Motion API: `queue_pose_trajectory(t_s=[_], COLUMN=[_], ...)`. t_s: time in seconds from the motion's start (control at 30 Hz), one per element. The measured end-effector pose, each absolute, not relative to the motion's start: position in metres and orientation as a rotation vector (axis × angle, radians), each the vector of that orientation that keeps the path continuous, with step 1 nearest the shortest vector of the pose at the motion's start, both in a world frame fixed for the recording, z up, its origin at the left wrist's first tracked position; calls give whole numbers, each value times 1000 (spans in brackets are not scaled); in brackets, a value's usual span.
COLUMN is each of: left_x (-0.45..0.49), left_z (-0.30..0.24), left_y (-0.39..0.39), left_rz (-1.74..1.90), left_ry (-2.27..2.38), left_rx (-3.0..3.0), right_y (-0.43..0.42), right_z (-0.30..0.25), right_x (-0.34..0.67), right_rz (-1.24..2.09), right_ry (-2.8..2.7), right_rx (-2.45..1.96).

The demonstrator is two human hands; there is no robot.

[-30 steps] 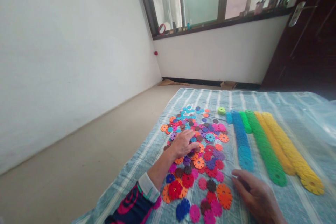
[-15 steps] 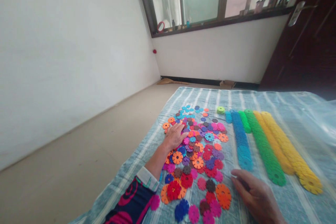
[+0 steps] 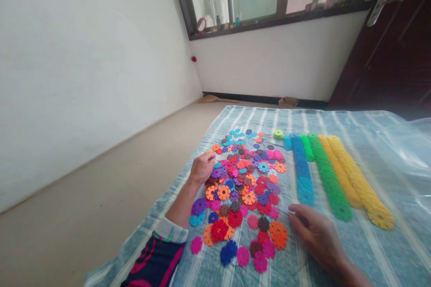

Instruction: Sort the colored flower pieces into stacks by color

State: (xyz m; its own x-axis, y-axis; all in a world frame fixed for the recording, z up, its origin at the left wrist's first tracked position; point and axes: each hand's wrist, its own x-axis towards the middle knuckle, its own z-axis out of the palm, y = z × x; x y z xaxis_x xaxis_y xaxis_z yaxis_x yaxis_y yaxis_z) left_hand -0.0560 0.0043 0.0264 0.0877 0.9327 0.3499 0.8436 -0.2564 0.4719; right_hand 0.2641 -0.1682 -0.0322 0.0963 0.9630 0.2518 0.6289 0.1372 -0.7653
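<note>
Flat, notched plastic flower discs (image 3: 249, 197) lie in a mixed, many-coloured spread on the striped cloth. At the left edge of this spread is my left hand (image 3: 202, 168), fingers curled together; whatever they hold, if anything, is hidden. To the right of the spread, my right hand (image 3: 316, 233) hovers low with thumb and forefinger brought together, and I cannot make out what is between them. Beyond it, overlapping discs form long rows: blue (image 3: 303, 170), green (image 3: 328, 179) and yellow (image 3: 363, 184). A small lime-green stack (image 3: 278, 134) stands near the blue row's far end.
The blue striped cloth (image 3: 370, 255) covers the raised surface. Clear plastic (image 3: 411, 148) lies at its right side. Tiled floor (image 3: 117, 184) and a white wall are to the left. A broom (image 3: 215, 98) and a cardboard box (image 3: 288, 102) lie beyond the far edge.
My left hand has drawn back left from the middle of the loose discs to their edge, its fingers curling in. The right hand's fingertips have come closer together. The view has shifted slightly.
</note>
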Motion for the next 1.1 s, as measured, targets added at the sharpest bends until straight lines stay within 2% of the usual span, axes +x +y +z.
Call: queue_pose_trajectory(t_s=[0.37,0.87,1.1], left_x=[-43,-51,-48], left_z=[19,16,34], left_y=[-19,-20,-27], left_rz=[639,629,668], left_ry=[1516,1695,1716], left_rx=[2401,2465,2363], right_y=[-167,-167,-166], right_z=[-26,-25,-24], right_x=[265,266,267], right_rz=[513,519,498], right_ry=[-1635,-1636,-1650], right_rx=[-1573,-1587,-1565])
